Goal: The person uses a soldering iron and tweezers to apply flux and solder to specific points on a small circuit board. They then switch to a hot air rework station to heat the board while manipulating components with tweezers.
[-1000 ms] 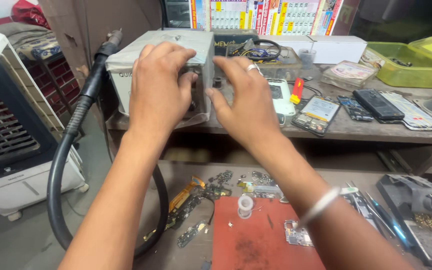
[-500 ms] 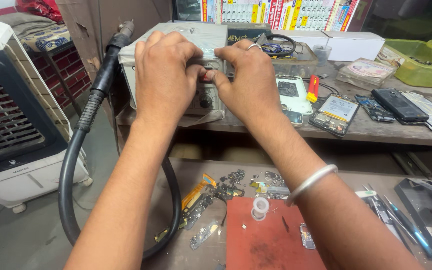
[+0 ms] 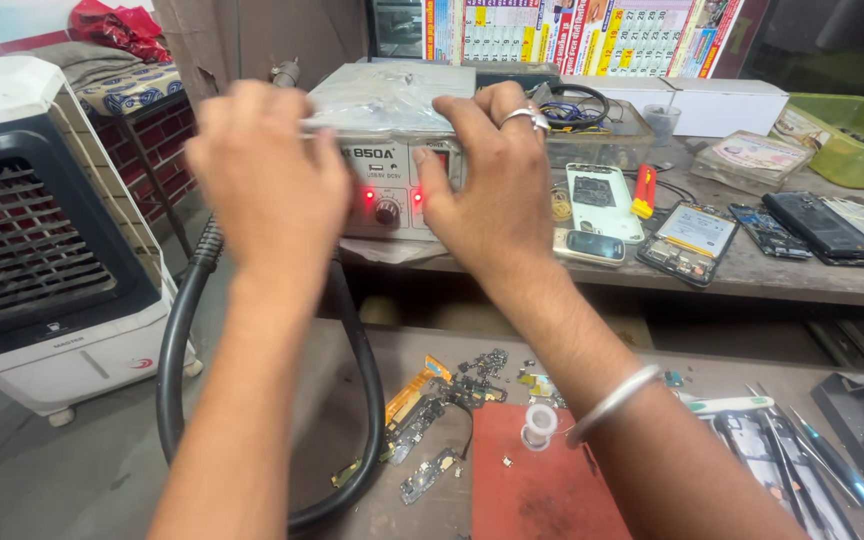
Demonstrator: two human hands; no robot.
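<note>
Nearest the camera, on the lower bench, lies a red mat (image 3: 542, 480) with a small white ring of tape (image 3: 539, 421) at its top edge, and beside it a scatter of flex cables and tiny phone parts (image 3: 442, 410). A thick black hose (image 3: 177, 370) loops down past the bench edge and rises toward the upper shelf.

Above that, both forearms reach forward. The left hand (image 3: 267, 190) is blurred, back to the camera, fingers curled loosely with nothing seen between them; whether it touches anything I cannot tell. The right hand (image 3: 487, 180), with a ring on 1 finger and a bangle at the wrist, is spread wide, thumb near the front panel and fingers over the top right corner.

Between the hands, on the left end of the upper shelf, sits the grey rework station (image 3: 392, 160): a boxy metal case, clear plastic film crumpled on top, 1 black knob and 2 red lights glowing on its face. It looks heavy and rigid, probably best gripped by both side walls, and the film may be slippery.

Farther right lie opened phones (image 3: 697, 235) and a red-handled tool (image 3: 642, 192). A white air cooler (image 3: 47, 230) stands to the left.
</note>
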